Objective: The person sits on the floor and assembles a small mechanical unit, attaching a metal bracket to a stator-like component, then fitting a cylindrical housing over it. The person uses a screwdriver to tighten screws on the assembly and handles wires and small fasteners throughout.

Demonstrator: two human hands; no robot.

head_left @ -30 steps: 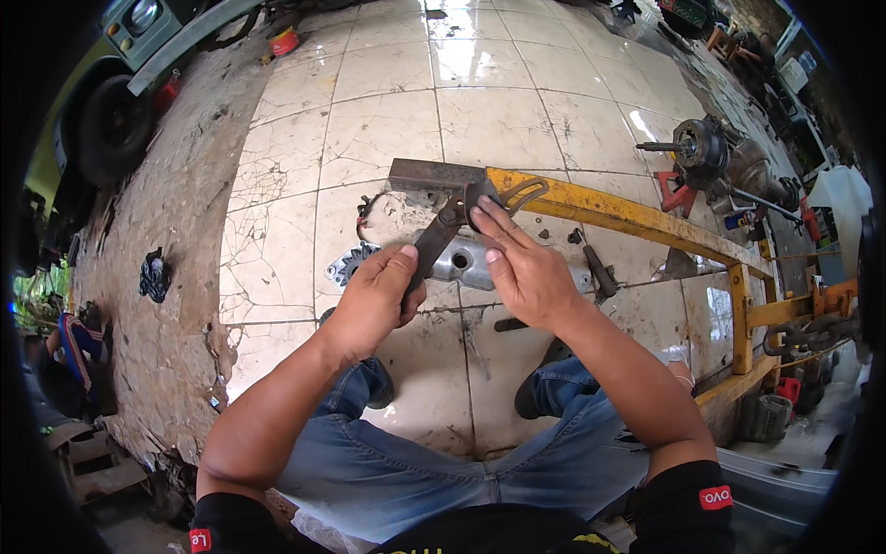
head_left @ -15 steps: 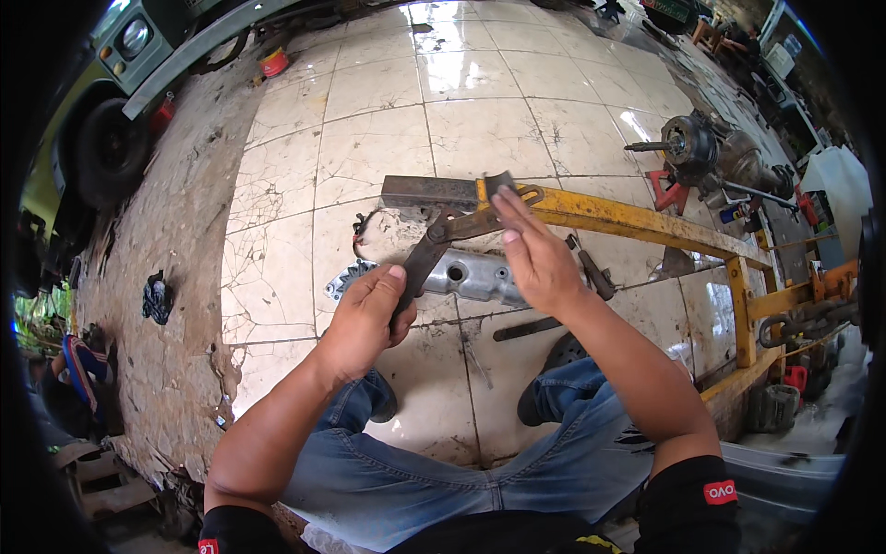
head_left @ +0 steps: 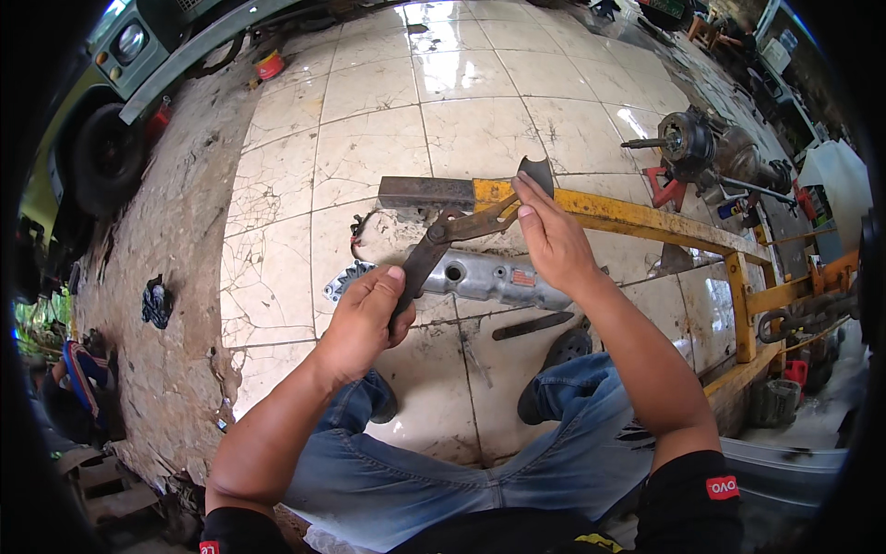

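In my left hand (head_left: 365, 309) is the dark handle of a hinged metal tool (head_left: 425, 261), with the fingers wrapped round it and the thumb along its top. From the pivot, a flat brownish link with a slot runs right to a curved, crescent-shaped end (head_left: 536, 173). My right hand (head_left: 561, 242) is at that curved end, its fingers and thumb pressed against the piece; part of the grip is hidden. Below the tool, a silver ribbed metal engine cover (head_left: 494, 281) lies on the tiles, partly covered by my left hand.
A yellow metal frame (head_left: 637, 222) with a dark square end stretches across to the right. A flat dark bar (head_left: 532, 326) lies near my right shoe. A greasy axle-like assembly (head_left: 706, 148) stands at right, a vehicle wheel (head_left: 111, 152) at far left, a red container (head_left: 269, 66) behind.
My right hand has shifted slightly right, and the curved end has swung right and up with it. My left hand keeps its hold on the handle.
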